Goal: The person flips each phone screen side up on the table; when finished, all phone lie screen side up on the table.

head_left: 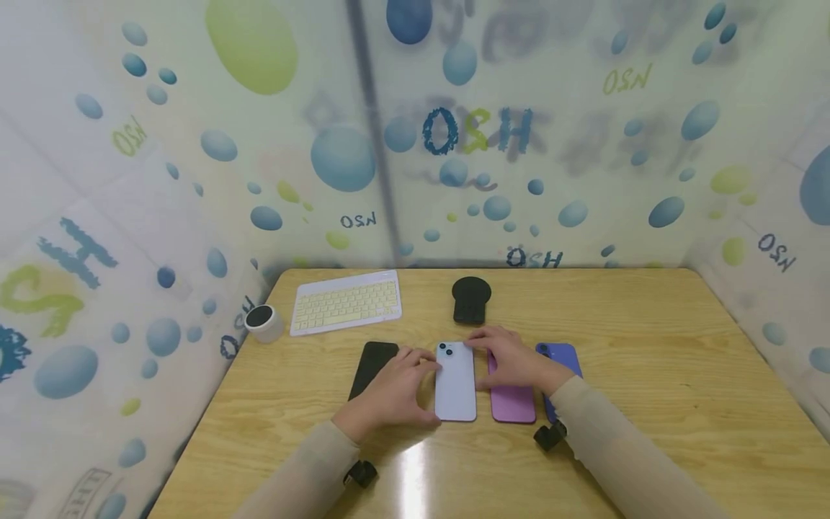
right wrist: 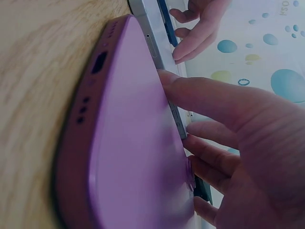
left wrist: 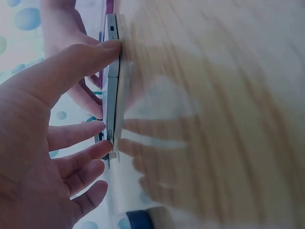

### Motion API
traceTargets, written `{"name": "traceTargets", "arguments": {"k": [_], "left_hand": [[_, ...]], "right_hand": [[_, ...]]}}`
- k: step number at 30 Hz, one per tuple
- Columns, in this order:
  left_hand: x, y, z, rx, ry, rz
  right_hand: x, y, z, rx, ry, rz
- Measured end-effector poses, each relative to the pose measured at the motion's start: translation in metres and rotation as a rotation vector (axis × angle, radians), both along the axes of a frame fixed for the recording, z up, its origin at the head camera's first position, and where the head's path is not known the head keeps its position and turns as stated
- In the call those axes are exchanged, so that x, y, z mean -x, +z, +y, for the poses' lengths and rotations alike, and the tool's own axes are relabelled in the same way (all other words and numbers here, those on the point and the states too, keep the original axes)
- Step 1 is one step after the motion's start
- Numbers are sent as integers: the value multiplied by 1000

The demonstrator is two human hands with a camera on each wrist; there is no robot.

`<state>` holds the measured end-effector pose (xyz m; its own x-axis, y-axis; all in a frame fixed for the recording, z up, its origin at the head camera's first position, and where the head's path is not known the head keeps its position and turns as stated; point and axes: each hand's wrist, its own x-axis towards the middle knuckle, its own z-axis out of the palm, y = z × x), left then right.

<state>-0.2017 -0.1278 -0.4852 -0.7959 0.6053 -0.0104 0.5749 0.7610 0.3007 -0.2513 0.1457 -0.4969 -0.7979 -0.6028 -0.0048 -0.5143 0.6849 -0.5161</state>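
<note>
A white smartphone (head_left: 457, 389) lies back up on the table, its two-lens camera at the upper left. My left hand (head_left: 397, 393) is at its left side. In the left wrist view the thumb touches the phone's corner by the port, and two straight fingers touch the long edge. My right hand (head_left: 514, 362) reaches over a purple phone (head_left: 514, 407). Its fingertips are at the white phone's upper right corner. In the right wrist view its thumb (right wrist: 205, 93) rests against the white phone's side edge. Partly behind the left hand lies a black slab-shaped phone (head_left: 372, 364).
A blue phone (head_left: 567, 357) lies right of the purple one, partly behind my right wrist. Farther back are a white keyboard (head_left: 346, 303), a black paddle-shaped object (head_left: 471, 299) and a small white cylinder with a dark top (head_left: 264, 323). Printed curtains (head_left: 558, 130) surround the wooden table (head_left: 674, 375).
</note>
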Motion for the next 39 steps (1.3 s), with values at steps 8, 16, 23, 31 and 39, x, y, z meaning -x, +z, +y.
{"name": "traceTargets", "arguments": {"k": [8,16,23,31,39], "left_hand": [[-1,1,2,4,18,-13],[-2,1,2,20,16,2],[-1,1,1,41,2,25],[-1,1,-1,54,-1,24],[0,1,-2,37,2,0]], "right_hand": [[-1,3,-2,49,-22,-30],[-5,1,-1,114,-67,-83],[-4,-1,-1,126,-72,-86],[-4,2,-1,150,-73,-79],[-5,6,-1,173,-74,-84]]}}
